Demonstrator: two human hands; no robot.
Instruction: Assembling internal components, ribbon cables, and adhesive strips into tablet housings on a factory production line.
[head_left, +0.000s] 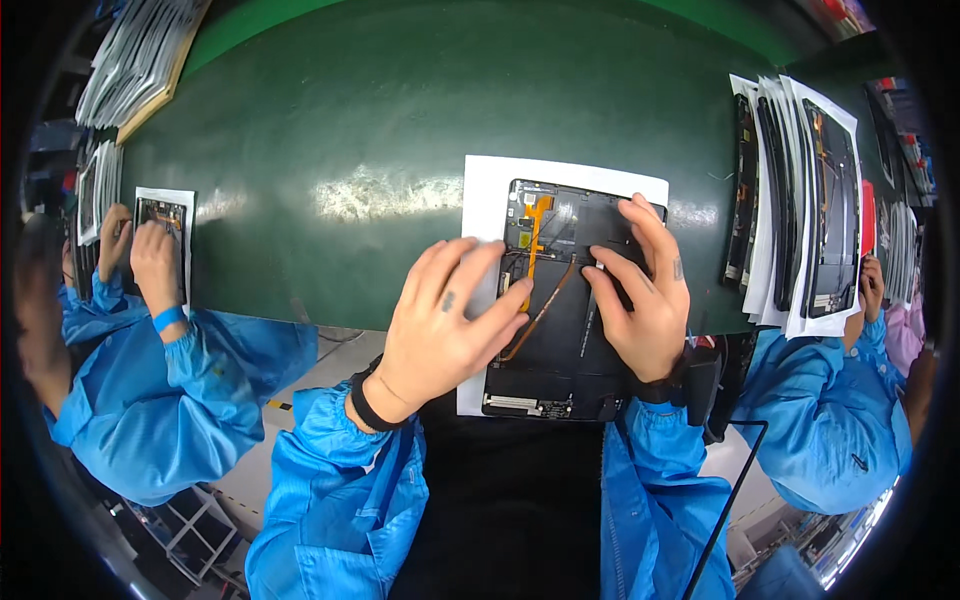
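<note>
An opened black tablet body (pixel 560 340) lies on a white sheet (pixel 490 185) on the green conveyor belt, straight ahead of me. An orange flex cable (pixel 535 225) runs down its upper left part. My left hand (pixel 445 320) lies flat with spread fingers on the tablet's left edge, fingertips near the orange cable. Over on the tablet's right half rests my right hand (pixel 640 295), fingers pressing down on the black inner surface. Neither hand grips anything.
A stack of similar tablet bodies on white sheets (pixel 800 200) stands at the right, with a co-worker's hand (pixel 872 285) by it. At the left another person's hands (pixel 150 255) work on a smaller unit (pixel 165 215). More stacked sheets (pixel 135 55) lie at the far left.
</note>
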